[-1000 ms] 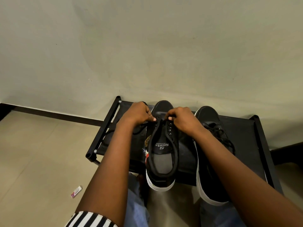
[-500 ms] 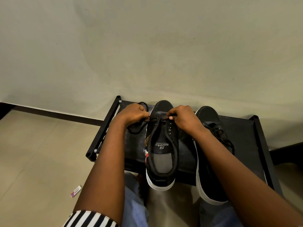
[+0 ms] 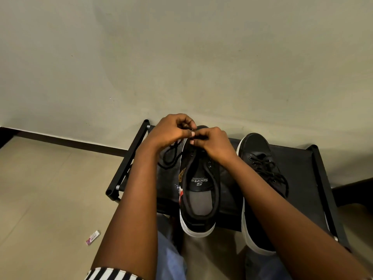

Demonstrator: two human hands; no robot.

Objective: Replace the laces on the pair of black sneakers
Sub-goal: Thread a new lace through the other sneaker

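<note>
Against a plain wall, a black rack (image 3: 298, 168) holds both sneakers. Right sneaker (image 3: 260, 158) looks laced; left sneaker (image 3: 198, 190) has barely begun, left hand (image 3: 168, 131) and right hand (image 3: 215, 145) pinching its black lace (image 3: 171, 156) near the toe eyelets.

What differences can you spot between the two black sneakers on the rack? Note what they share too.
1. The left sneaker shows bare eyelets; the right sneaker is laced.
2. Both hands, the left hand and right hand, work at the left sneaker's toe end; the right sneaker lies untouched.
Shared: black uppers, white soles, toes toward the wall, both on the black rack.
</note>
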